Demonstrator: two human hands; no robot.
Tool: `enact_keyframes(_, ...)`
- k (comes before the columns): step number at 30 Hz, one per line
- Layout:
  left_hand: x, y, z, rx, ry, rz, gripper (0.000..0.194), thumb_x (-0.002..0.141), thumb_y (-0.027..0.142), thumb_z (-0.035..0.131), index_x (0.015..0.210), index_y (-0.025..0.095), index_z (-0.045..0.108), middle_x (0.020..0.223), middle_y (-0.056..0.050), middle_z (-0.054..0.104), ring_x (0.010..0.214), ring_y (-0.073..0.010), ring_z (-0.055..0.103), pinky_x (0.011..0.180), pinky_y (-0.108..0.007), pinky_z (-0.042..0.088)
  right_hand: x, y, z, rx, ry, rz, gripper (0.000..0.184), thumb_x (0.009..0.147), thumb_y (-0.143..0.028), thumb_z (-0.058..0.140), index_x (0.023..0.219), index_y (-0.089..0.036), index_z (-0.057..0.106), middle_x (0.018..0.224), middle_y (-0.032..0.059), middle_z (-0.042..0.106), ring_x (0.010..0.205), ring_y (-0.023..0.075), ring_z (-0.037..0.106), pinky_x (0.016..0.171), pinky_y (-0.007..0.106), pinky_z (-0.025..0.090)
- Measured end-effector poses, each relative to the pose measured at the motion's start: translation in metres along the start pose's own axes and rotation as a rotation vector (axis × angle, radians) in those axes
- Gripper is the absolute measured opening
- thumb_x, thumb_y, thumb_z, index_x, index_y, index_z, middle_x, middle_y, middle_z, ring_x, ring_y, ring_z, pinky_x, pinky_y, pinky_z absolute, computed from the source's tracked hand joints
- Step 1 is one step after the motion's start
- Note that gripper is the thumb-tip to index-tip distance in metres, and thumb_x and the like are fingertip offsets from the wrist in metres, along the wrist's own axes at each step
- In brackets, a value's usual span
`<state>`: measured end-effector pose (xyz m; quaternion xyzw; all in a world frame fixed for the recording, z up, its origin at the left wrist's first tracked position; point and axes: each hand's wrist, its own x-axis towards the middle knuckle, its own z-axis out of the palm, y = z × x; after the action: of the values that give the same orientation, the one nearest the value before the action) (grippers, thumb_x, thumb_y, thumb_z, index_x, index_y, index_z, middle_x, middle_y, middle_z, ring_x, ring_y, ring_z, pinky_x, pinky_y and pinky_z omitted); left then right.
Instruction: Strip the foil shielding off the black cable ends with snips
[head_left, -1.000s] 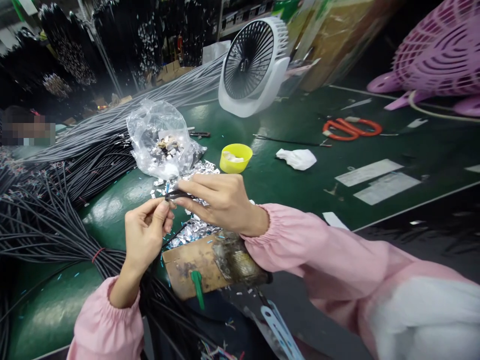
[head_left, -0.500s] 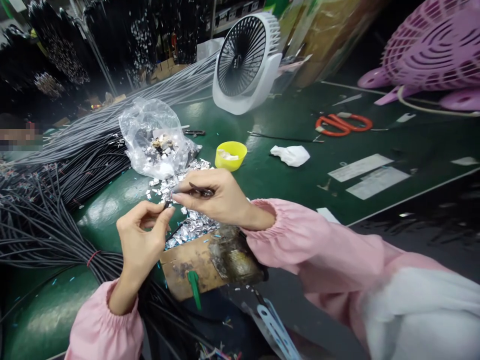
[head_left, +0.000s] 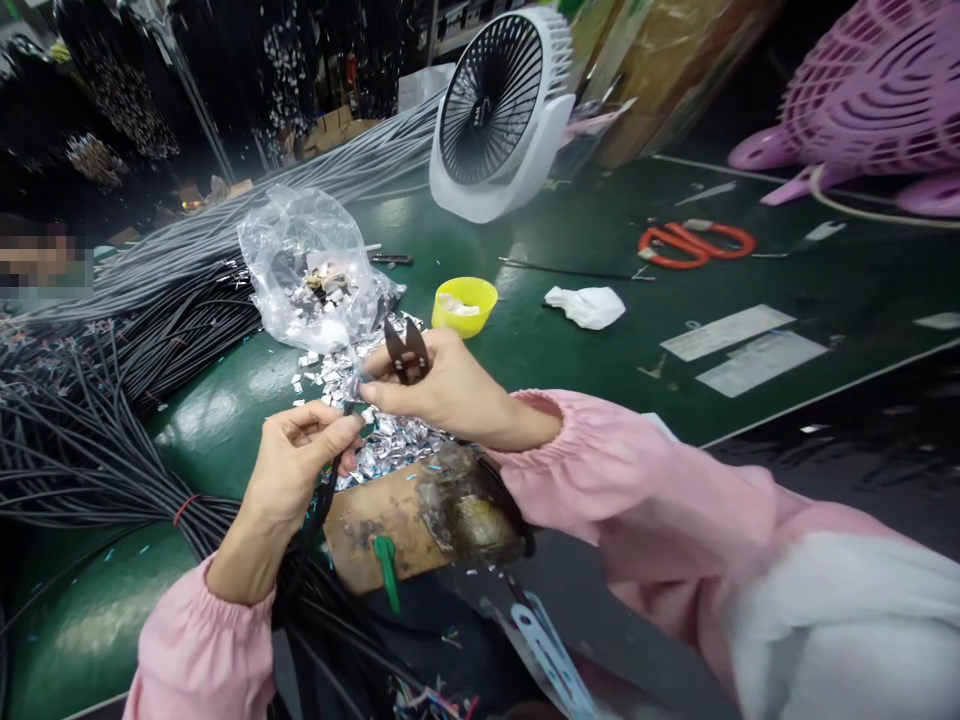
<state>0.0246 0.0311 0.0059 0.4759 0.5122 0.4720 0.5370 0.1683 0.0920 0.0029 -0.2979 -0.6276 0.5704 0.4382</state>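
My left hand (head_left: pixel 289 470) pinches a black cable (head_left: pixel 328 490) close to its end between thumb and fingers. Just up and to the right, my right hand (head_left: pixel 465 395) holds dark thread snips (head_left: pixel 407 358), whose two blades point up and stand apart. The thumb and forefinger of that hand are also pinched together at the cable's tip, where thin wires show; they are too small to make out well. Beneath both hands lies a heap of silvery foil scraps (head_left: pixel 401 445).
Bundled black cables (head_left: pixel 97 450) cover the left side. Around the hands are a clear plastic bag of scraps (head_left: pixel 300 270), a yellow cup (head_left: pixel 480 310) and a wooden block (head_left: pixel 360 535). Farther off are a white fan (head_left: pixel 487 195), crumpled white tissue (head_left: pixel 592 307), orange-handled scissors (head_left: pixel 675 255) and a pink fan (head_left: pixel 885 110).
The snips have turned in my right hand, from lying at the cable's end to pointing up with blades apart. Its fingertips have moved onto the wires. My left hand still holds the cable.
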Motion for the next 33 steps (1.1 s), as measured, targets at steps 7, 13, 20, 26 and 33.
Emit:
enact_keyframes(7, -0.009, -0.003, -0.001, 0.563, 0.325, 0.544, 0.017, 0.068, 0.016, 0.069, 0.057, 0.015, 0.056, 0.054, 0.005, 0.051, 0.05, -0.0056, 0.045, 0.047, -0.017, 0.036, 0.006, 0.002, -0.001, 0.3, -0.238, 0.28, 0.024, 0.059, -0.029, 0.066, 0.053, -0.015, 0.048, 0.037, -0.0096, 0.04, 0.03, 0.0005, 0.025, 0.031, 0.017, 0.014)
enact_keyframes(13, -0.014, -0.004, -0.004, 0.978, 0.494, 0.88, 0.017, 0.073, 0.008, 0.065, 0.061, 0.015, 0.056, 0.054, 0.005, 0.046, 0.05, -0.0052, 0.041, 0.049, -0.019, 0.033, -0.001, 0.002, 0.002, -0.039, -0.256, -0.082, 0.035, 0.071, -0.04, 0.068, 0.055, -0.013, 0.053, 0.045, -0.0074, 0.038, 0.043, 0.003, 0.03, 0.04, 0.019, 0.024)
enact_keyframes(20, -0.016, -0.006, -0.005, 1.052, 0.686, 1.002, 0.018, 0.069, 0.005, 0.068, 0.062, 0.016, 0.055, 0.054, 0.006, 0.046, 0.049, -0.0047, 0.041, 0.048, -0.018, 0.032, -0.006, 0.009, 0.002, -0.297, -0.028, -0.392, 0.026, 0.086, -0.031, 0.051, 0.102, -0.012, 0.06, 0.093, 0.0076, 0.064, 0.082, 0.0133, 0.058, 0.07, 0.026, 0.045)
enact_keyframes(26, -0.016, -0.006, -0.007, 1.076, 0.696, 1.052, 0.018, 0.067, 0.002, 0.069, 0.066, 0.016, 0.057, 0.056, 0.006, 0.05, 0.05, -0.0044, 0.044, 0.049, -0.017, 0.035, -0.007, 0.006, 0.002, -0.349, -0.088, -0.423, 0.021, 0.085, -0.025, 0.052, 0.09, -0.011, 0.068, 0.074, 0.0047, 0.065, 0.065, 0.0104, 0.055, 0.058, 0.023, 0.043)
enact_keyframes(33, -0.017, -0.003, -0.007, 1.13, 0.646, 1.097, 0.019, 0.066, 0.0, 0.065, 0.066, 0.017, 0.057, 0.054, 0.006, 0.047, 0.048, -0.0061, 0.043, 0.048, -0.019, 0.035, -0.007, 0.004, 0.001, -0.306, -0.101, -0.412, 0.02, 0.085, -0.022, 0.053, 0.083, -0.011, 0.07, 0.07, 0.0042, 0.065, 0.062, 0.0094, 0.055, 0.057, 0.022, 0.043)
